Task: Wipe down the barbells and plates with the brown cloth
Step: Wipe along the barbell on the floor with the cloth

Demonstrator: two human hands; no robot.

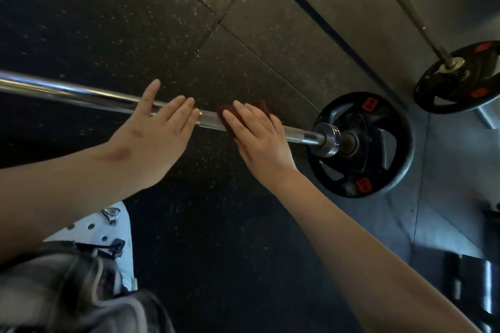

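Observation:
A chrome barbell (67, 92) runs from the left edge to a black plate (378, 143) with red labels at the right. My left hand (154, 135) lies flat over the bar with straight fingers. Just to its right, my right hand (259, 138) presses the brown cloth (226, 113) onto the bar with straight fingers; most of the cloth is hidden under the hand. A second barbell (405, 0) slants in from the top right and ends in another black plate (460, 78).
Dark speckled rubber floor tiles (135, 21) lie under the barbells. A white shoe with holes (102, 224) and my dark clothing show at the lower left. Metal equipment parts (476, 286) stand at the lower right edge.

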